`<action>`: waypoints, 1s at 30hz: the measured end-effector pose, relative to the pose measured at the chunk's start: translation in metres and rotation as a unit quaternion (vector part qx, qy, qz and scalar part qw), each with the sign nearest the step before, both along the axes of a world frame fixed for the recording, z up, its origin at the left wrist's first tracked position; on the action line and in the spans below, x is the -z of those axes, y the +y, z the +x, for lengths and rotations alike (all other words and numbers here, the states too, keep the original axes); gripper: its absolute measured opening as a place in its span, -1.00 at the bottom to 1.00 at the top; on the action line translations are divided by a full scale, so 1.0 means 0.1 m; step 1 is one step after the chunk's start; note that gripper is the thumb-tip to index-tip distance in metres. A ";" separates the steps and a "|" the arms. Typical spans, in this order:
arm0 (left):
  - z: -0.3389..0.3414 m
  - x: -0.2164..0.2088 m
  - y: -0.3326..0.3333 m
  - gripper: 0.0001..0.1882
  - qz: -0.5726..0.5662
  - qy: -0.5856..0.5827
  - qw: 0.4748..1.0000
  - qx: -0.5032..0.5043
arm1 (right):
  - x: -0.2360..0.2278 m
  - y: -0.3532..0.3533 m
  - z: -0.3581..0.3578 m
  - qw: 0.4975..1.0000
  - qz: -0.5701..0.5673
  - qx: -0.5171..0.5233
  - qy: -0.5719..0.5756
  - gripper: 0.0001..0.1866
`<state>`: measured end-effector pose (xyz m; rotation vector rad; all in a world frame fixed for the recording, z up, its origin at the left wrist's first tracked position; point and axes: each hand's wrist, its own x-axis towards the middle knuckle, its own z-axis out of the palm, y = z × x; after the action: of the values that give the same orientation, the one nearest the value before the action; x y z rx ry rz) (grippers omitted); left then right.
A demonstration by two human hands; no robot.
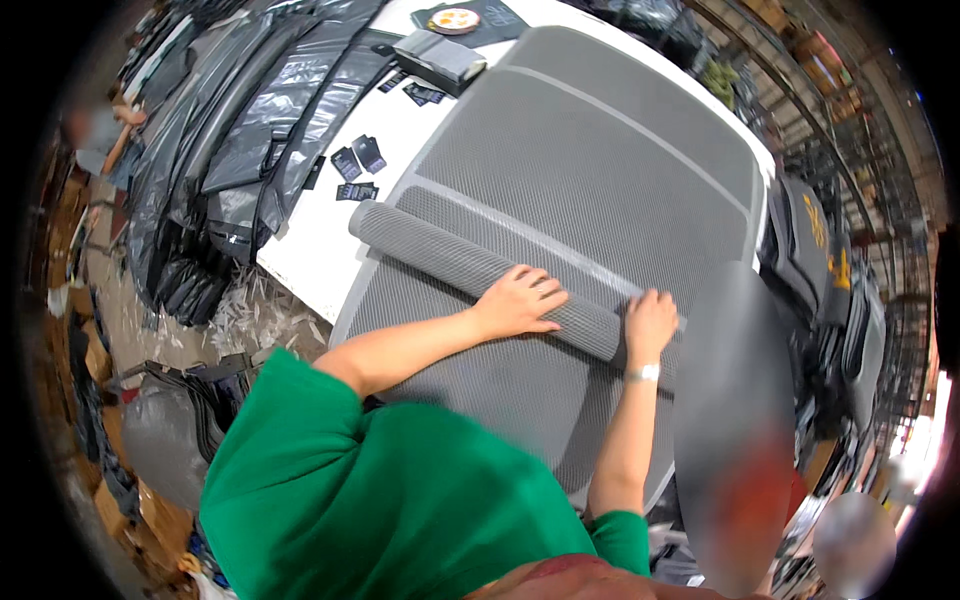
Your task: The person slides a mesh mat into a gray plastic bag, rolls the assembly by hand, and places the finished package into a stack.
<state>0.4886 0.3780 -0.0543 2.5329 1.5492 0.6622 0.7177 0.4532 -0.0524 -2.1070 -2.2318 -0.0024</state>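
Note:
A large grey textured mat lies over the white table, its near part turned up into a long roll that slants across it. My left hand curves over the top of the roll near its middle, fingers slightly apart, thumb on the near side. Farther right, my right hand is closed over the roll close to its right end, fingers bent on the far side. Beyond the roll, pale bands run across the flat part of the mat.
Small dark cards lie on the white table, left of the mat. A grey box stands behind them. Stacked black plastic packages line the left side; more folded mats are piled at right. Another person is at far left.

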 end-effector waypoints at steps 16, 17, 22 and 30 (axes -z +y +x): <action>-0.57 0.23 2.11 0.20 -0.063 0.083 0.995 -0.002 | -0.26 1.58 -0.48 0.935 0.138 -0.325 0.005 -0.35; -0.65 0.16 2.46 0.21 -0.058 0.062 0.996 0.010 | -0.24 1.57 -0.48 0.932 0.139 -0.332 -0.033 -0.28; -0.56 -0.11 2.67 -0.06 -0.060 0.157 0.986 0.016 | -0.43 1.77 -0.48 0.965 0.075 -0.240 -0.078 -0.41; -0.81 -0.28 -0.27 -0.15 -0.343 0.107 0.906 0.223 | -0.66 -1.33 -0.40 0.931 -0.184 -0.313 -0.043 -0.34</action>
<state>0.4081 0.3508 -0.0264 2.2897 0.9323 -0.2039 0.6773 0.3201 0.0131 -1.4271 -3.0494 0.3903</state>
